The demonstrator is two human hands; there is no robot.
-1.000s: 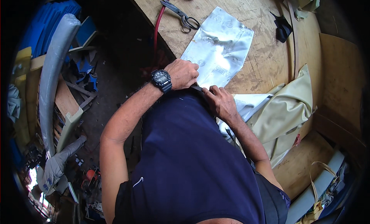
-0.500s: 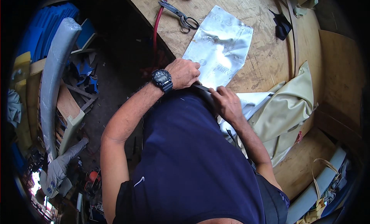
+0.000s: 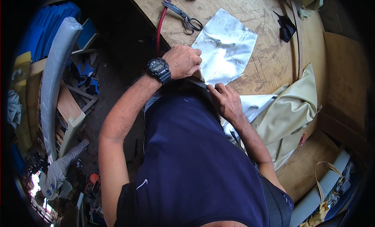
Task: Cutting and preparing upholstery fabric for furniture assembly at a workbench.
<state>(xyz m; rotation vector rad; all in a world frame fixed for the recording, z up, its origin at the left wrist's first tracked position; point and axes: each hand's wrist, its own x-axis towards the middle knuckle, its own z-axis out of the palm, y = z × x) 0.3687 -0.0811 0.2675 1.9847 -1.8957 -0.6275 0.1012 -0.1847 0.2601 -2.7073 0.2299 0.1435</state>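
My left hand (image 3: 183,62), with a black watch on the wrist, is closed at the near left edge of a shiny silver-white sheet (image 3: 230,43). Its thumb and fingers pinch that edge, though the grip is partly hidden. Just to the right and nearer my body, my right hand (image 3: 225,100) is closed on a dark flat strip (image 3: 200,84) that runs toward the left hand. The strip's far end is out of sight. Both hands are at the table's near edge, in front of my dark blue shirt.
Scissors (image 3: 184,16) lie on the wooden table (image 3: 261,16) beyond the sheet, beside a red hose (image 3: 160,25). A black scrap (image 3: 286,27) is farther right. Cream fabric (image 3: 293,104) is bunched to the right. A wrapped grey roll (image 3: 58,74) leans on the left.
My left hand has moved a little up and left, away from the right hand. The right hand has shifted slightly left, and the sheet has turned and crumpled differently.
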